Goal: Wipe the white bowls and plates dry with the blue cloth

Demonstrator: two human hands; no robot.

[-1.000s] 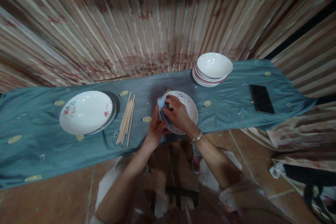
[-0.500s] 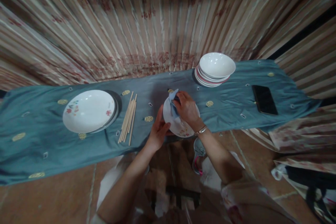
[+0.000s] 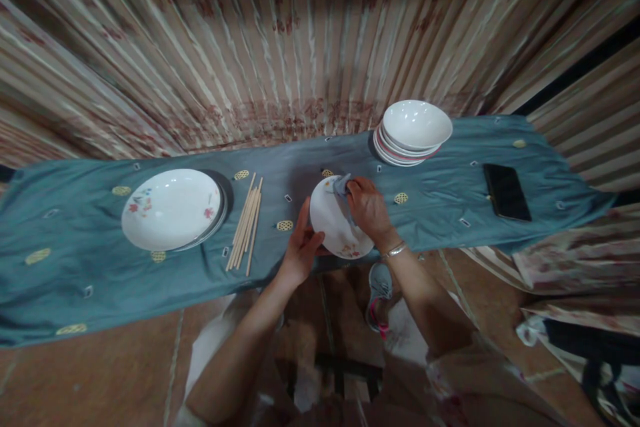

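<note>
My left hand (image 3: 301, 247) grips the left rim of a white plate (image 3: 333, 217) with small flowers on it, thumb on top and fingers along the edge and underneath. The plate is held over the near edge of the table. In my right hand (image 3: 369, 208) is a bunched grey-blue cloth (image 3: 342, 185), pressed against the plate's upper right part. A bracelet circles my right wrist. Part of the plate's right side is hidden by the right hand.
A stack of flowered plates (image 3: 173, 213) and several wooden chopsticks (image 3: 245, 227) lie to the left on the teal tablecloth (image 3: 270, 180). Stacked white bowls (image 3: 417, 127) stand at the back right, with a black phone (image 3: 507, 192) farther right. A pleated curtain (image 3: 295, 47) hangs behind.
My right hand has moved the cloth rightward across the plate, uncovering more of its upper left surface. My left hand keeps its hold on the rim.
</note>
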